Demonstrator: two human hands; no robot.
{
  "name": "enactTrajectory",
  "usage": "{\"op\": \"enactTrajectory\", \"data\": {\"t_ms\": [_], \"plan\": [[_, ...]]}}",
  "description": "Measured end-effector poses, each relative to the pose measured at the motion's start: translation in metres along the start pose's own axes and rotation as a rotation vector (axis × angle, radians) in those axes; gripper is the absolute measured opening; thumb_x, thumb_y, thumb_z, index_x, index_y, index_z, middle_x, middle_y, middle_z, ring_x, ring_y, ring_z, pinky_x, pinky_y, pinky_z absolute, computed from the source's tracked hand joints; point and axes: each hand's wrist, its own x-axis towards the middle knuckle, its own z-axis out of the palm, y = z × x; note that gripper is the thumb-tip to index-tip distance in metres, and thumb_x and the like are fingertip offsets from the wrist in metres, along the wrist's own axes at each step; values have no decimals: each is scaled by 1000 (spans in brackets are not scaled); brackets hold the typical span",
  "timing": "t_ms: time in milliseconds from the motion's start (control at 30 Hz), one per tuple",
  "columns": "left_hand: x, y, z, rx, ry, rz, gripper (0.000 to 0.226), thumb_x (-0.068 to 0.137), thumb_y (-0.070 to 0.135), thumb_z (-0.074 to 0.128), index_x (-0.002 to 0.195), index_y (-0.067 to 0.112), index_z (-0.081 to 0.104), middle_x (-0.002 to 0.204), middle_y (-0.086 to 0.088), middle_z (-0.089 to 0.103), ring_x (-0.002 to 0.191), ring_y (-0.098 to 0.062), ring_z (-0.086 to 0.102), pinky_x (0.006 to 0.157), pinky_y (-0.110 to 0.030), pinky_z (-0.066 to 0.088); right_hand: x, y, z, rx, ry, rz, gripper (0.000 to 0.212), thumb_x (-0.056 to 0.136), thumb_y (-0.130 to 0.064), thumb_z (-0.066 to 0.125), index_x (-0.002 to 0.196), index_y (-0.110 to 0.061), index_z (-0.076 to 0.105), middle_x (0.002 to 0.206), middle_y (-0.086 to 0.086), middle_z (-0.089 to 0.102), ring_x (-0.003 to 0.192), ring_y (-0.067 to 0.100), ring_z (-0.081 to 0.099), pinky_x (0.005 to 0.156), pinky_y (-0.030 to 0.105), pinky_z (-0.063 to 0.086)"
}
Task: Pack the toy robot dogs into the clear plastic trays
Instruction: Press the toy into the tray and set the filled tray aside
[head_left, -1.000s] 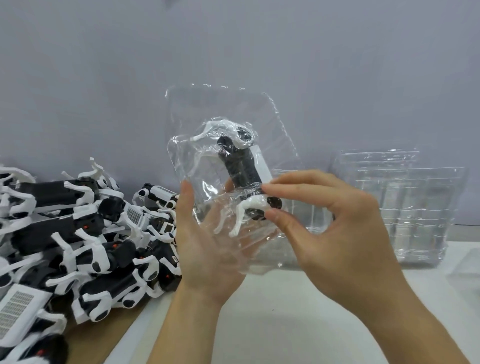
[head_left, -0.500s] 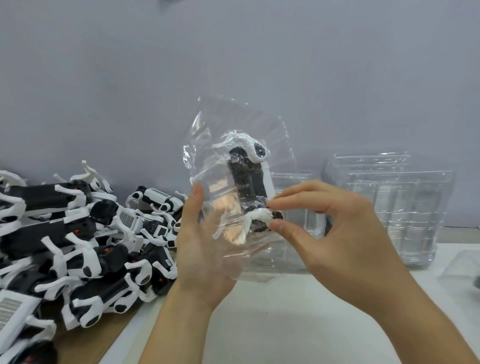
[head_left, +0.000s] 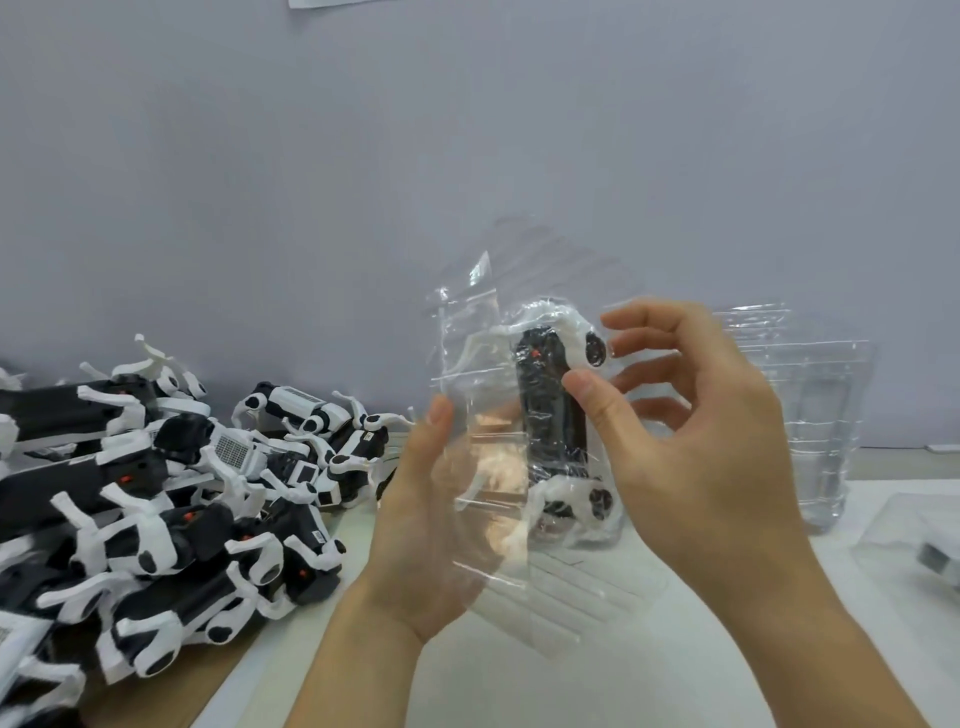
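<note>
The left hand (head_left: 431, 519) cradles a clear plastic tray (head_left: 483, 467) (a toy robot dog (head_left: 553, 410) inside), fingers curled behind it; the right hand (head_left: 691, 436) pinches its far edge.

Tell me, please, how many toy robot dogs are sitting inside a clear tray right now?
1. A single toy robot dog sits in the clear tray held up between the left hand and right hand. The other dogs lie loose in the pile on the left.
</note>
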Motion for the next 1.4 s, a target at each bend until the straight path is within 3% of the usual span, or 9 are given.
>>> {"op": "enactTrajectory", "data": {"t_ms": [567, 633, 700, 833, 933, 1000, 1067, 1200, 1400], "plan": [[-3, -1, -8, 17, -77, 90, 69, 59, 64, 84, 112, 21, 77, 116, -11, 73, 105, -29, 72, 77, -38, 60, -2, -8, 2, -19, -16, -43, 24, 82, -27, 80, 98, -35, 66, 94, -17, 67, 89, 12, 65, 69, 28, 53], [-4, 4, 1, -48, -83, 134, 65, 85, 58, 67, 129, 10, 66, 131, -19, 64, 123, -33, 61, 95, -41, 54, -2, -13, 1, -14, -32, -85, 24, 81, -31, 81, 97, -37, 66, 95, -19, 67, 90, 14, 65, 70, 29, 52], [-14, 12, -2, -167, -13, 222, 64, 108, 40, 25, 147, -9, 36, 151, -34, 32, 143, -43, 32, 118, -48, 26, -2, -19, 2, -25, -47, -134, 23, 79, -34, 79, 97, -37, 65, 97, -21, 67, 90, 14, 64, 70, 25, 50], [-7, 9, -15, -300, -271, 264, 70, 106, 40, -1, 153, -3, 29, 156, -28, 22, 148, -36, 18, 122, -42, 13, -2, -24, 5, -26, -53, -181, 23, 78, -33, 78, 97, -36, 65, 96, -19, 67, 89, 14, 63, 71, 18, 46], [-8, 10, -10, -179, -124, 280, 65, 108, 43, 17, 150, -3, 35, 153, -30, 29, 145, -40, 27, 120, -44, 21, -3, -23, 6, -23, -54, -163, 24, 80, -31, 78, 101, -36, 66, 97, -19, 67, 89, 14, 63, 70, 20, 48], [0, 0, -7, -120, -84, 141, 70, 89, 55, 65, 138, 6, 57, 137, -25, 57, 127, -39, 56, 99, -44, 51, -3, -18, 6, -18, -47, -127, 26, 83, -27, 78, 106, -34, 68, 98, -19, 67, 90, 14, 63, 69, 25, 51], [3, -1, -9, -26, -2, 191, 81, 63, 61, 85, 129, 16, 66, 123, -17, 69, 108, -35, 70, 79, -43, 59, -2, -12, 5, -16, -57, -79, 28, 88, -26, 71, 115, -35, 68, 103, -19, 67, 94, 13, 63, 71, 26, 52], [3, 5, 1, 141, 69, 238, 77, 66, 67, 78, 130, 25, 66, 136, -12, 63, 126, -34, 60, 108, -60, 41, -2, -3, 5, -48, -149, 35, 40, 99, -20, 56, 133, -41, 57, 113, -23, 64, 107, 2, 58, 80, 17, 50], [5, 12, 13, 649, 182, 474, 52, 84, 56, 60, 129, 32, 65, 127, 5, 69, 124, -15, 61, 108, -50, 41, -3, -6, -2, 263, -135, 250, 38, 93, -50, 48, 125, -39, 63, 118, -19, 69, 113, 1, 62, 91, 27, 51]]}}
